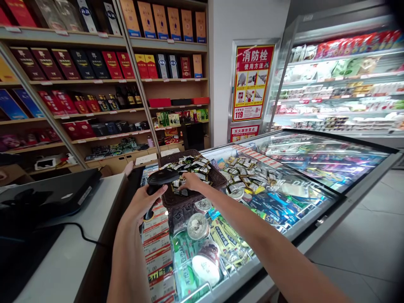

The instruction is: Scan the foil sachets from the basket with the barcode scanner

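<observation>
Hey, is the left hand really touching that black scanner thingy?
Touching. The head view shows it plainly: the left hand is closed around the handle of the scanner, just below its wide black top.

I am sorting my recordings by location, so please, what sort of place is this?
Probably a small supermarket or convenience shop: shelves stocked with boxes, what looks like a glass-topped freezer holding wrapped goods, and a brightly lit display case.

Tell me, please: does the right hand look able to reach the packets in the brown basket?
Probably yes: the right hand is at the packets, and the open brown basket leaves the way free.
</observation>
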`<state>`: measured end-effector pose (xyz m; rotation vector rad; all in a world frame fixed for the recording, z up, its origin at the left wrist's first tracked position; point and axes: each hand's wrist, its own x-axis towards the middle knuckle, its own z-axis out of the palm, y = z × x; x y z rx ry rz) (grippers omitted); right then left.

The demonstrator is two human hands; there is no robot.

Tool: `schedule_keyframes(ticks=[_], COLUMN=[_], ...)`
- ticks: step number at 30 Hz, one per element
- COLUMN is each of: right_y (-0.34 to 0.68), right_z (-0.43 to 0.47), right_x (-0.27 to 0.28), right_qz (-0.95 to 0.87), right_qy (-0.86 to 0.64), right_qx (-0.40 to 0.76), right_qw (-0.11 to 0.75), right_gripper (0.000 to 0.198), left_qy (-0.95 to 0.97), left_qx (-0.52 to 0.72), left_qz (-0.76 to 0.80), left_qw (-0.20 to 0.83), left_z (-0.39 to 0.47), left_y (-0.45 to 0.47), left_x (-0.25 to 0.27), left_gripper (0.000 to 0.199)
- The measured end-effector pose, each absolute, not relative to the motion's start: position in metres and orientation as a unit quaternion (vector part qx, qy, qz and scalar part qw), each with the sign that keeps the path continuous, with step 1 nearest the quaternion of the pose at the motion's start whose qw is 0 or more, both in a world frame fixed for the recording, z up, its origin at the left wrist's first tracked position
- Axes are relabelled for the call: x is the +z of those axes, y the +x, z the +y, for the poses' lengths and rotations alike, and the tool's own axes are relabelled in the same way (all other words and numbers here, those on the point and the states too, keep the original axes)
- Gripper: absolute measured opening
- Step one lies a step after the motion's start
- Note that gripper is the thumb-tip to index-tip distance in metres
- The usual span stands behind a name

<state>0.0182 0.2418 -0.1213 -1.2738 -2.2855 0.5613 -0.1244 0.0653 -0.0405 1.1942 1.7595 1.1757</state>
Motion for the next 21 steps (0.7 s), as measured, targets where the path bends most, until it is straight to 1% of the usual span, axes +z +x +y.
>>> schedule_keyframes(ticks=[2,5,8,11,13,16,21], right_y=[0.028,0.055,0.098,0.142,0.163,0.178,0.182], right_z=[0.242,0.238,0.223,0.201,0.188,0.179,0.184], right_x=[-0.12,-0.114,-0.111,-0.116,-0.125,-0.141,-0.154], right_qz=[-0.816,-0.761,-0.659,-0.557,-0.508,-0.442,-0.417], right_qy=[-0.451,-0.463,-0.445,-0.378,-0.361,-0.377,-0.405], right_qx=[0.229,0.266,0.368,0.48,0.511,0.526,0.508], right_qw=[0.28,0.369,0.481,0.563,0.593,0.621,0.636], right_gripper=[0.03,0.032,0.029,0.034,0.041,0.049,0.053], left_qy=[0.464,0.481,0.495,0.503,0.517,0.54,0.568], left_qx=[0.457,0.465,0.462,0.443,0.428,0.416,0.382], left_qz=[0.677,0.669,0.665,0.669,0.661,0.636,0.625], left_qw=[0.343,0.323,0.317,0.321,0.336,0.363,0.375], left_z=[0.065,0.066,0.069,0.071,0.071,0.07,0.075], left_y=[-0.122,-0.118,-0.115,-0.11,-0.106,-0.095,-0.077], left_x=[-0.039,-0.038,-0.039,-0.039,-0.036,-0.032,-0.037], left_gripper=[0.062,0.059,0.056,0.056,0.057,0.06,0.06])
